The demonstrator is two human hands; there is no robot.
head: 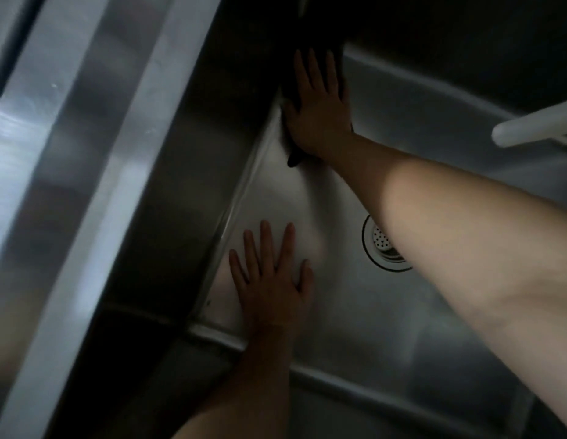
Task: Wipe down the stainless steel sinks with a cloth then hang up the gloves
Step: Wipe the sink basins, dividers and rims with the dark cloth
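Note:
I look down into a dim stainless steel sink (355,312). My right hand (318,106) lies flat on a dark cloth (293,160) and presses it against the sink's left wall, close to the far corner. Most of the cloth is hidden under the palm and in shadow; one tip sticks out below the wrist. My left hand (272,280) rests flat on the sink floor beside the left wall, fingers spread, holding nothing. No gloves are in view.
A round drain strainer (383,245) sits in the sink floor, partly covered by my right forearm. The wide steel rim (85,153) runs along the left. A white tube-like end (535,129) juts in from the right edge.

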